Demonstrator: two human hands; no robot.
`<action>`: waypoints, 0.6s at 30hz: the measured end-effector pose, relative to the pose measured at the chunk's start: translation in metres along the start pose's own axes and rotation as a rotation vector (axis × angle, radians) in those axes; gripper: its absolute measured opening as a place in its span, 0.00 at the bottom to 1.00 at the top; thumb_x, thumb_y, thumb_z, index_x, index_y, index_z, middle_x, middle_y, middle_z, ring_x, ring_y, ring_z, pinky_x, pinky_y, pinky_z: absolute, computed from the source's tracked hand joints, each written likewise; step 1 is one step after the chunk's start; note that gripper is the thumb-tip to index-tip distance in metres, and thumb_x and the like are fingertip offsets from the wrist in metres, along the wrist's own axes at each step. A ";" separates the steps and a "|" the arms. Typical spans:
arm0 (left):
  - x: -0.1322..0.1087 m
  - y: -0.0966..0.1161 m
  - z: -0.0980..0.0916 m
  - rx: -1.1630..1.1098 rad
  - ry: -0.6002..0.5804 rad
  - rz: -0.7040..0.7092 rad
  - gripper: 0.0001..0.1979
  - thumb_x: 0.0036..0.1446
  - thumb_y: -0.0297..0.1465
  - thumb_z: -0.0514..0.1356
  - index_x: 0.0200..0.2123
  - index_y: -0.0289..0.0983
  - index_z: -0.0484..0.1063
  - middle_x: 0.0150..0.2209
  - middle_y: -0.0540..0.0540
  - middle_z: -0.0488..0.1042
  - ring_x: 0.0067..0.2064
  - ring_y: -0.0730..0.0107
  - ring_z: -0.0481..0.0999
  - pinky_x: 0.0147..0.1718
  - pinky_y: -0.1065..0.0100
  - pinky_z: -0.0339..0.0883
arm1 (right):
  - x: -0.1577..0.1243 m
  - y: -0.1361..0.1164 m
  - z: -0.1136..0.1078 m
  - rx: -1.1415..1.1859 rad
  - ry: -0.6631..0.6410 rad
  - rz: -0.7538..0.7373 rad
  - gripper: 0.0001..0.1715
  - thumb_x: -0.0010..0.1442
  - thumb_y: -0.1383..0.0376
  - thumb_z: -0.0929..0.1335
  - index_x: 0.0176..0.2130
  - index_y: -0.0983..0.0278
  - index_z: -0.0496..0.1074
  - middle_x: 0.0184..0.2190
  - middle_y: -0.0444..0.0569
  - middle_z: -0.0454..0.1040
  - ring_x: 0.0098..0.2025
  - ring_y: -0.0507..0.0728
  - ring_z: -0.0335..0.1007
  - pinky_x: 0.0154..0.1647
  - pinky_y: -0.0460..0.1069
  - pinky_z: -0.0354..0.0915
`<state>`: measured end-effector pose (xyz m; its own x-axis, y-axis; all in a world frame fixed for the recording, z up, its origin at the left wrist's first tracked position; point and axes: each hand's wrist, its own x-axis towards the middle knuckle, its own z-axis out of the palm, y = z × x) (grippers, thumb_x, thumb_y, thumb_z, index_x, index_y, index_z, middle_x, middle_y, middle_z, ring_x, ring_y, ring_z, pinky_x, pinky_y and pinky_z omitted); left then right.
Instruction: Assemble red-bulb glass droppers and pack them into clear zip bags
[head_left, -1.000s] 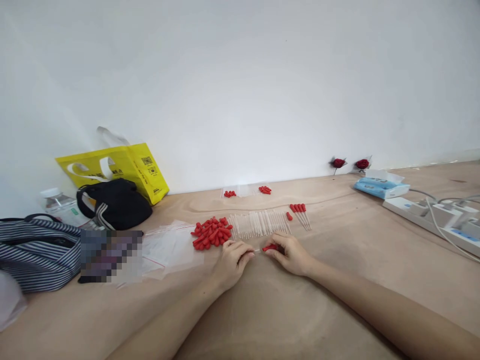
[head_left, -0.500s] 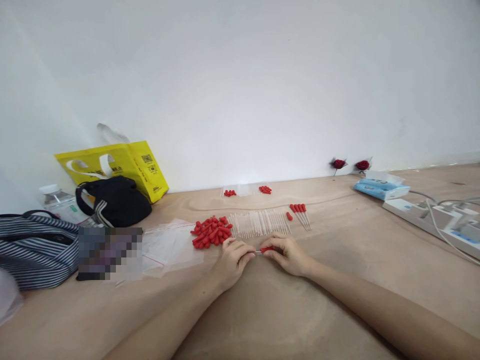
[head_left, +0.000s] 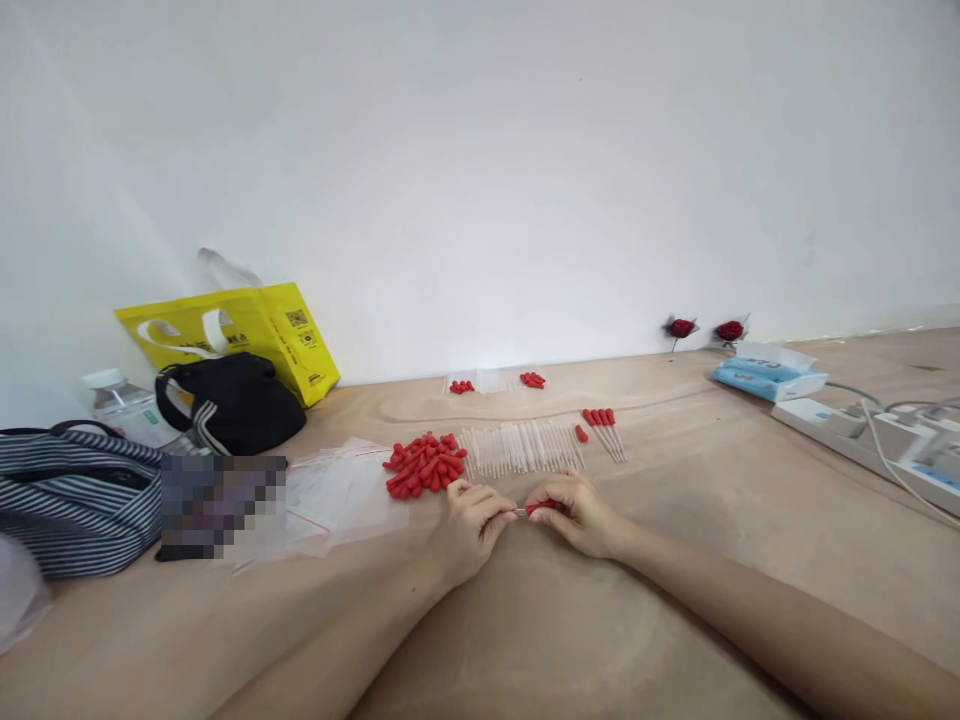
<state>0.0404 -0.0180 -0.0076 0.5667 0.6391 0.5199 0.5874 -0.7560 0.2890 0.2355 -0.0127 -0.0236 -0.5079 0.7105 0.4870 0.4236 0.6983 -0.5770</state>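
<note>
The left hand (head_left: 474, 520) pinches a thin stick (head_left: 520, 512) between its thumb and fingers. The right hand (head_left: 581, 515) pinches a red cap (head_left: 541, 507) the same way. The stick and the red cap are in the gap between the two hands, low over the middle of the table (head_left: 525, 630). The stick points at the cap, and their ends meet. I cannot tell if the stick goes inside.

Just past the left hand is a big pile of red caps (head_left: 424, 465). Next to the pile, past both hands, lies a long row of thin sticks (head_left: 521, 447). At the right end of the row is one loose red cap (head_left: 581, 433). Beside it, a few sticks with red caps on (head_left: 604, 432) lie side by side, with their red ends toward the table's far edge.

Close to that far edge, two small bunches of red caps lie apart, one on the left (head_left: 461, 387) and one on the right (head_left: 532, 380). Clear flat bags (head_left: 341, 495) lie left of the big pile.
</note>
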 end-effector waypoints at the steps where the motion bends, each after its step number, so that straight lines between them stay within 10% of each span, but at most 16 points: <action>1: 0.000 0.001 0.001 0.010 0.009 -0.005 0.08 0.57 0.28 0.52 0.30 0.38 0.70 0.28 0.51 0.76 0.30 0.72 0.71 0.36 0.64 0.49 | 0.000 0.000 0.000 0.002 0.011 -0.006 0.05 0.56 0.67 0.63 0.32 0.62 0.69 0.28 0.43 0.73 0.30 0.51 0.66 0.40 0.51 0.53; 18: 0.000 0.008 0.007 0.036 0.036 0.017 0.10 0.57 0.27 0.51 0.28 0.37 0.70 0.27 0.51 0.76 0.27 0.72 0.71 0.34 0.62 0.47 | 0.000 -0.004 0.002 -0.089 0.008 -0.057 0.06 0.55 0.63 0.64 0.31 0.63 0.70 0.27 0.44 0.74 0.28 0.51 0.67 0.39 0.50 0.49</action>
<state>0.0487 -0.0230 -0.0111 0.5558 0.6204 0.5534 0.5986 -0.7606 0.2513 0.2326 -0.0154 -0.0228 -0.5275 0.6695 0.5230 0.4592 0.7426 -0.4875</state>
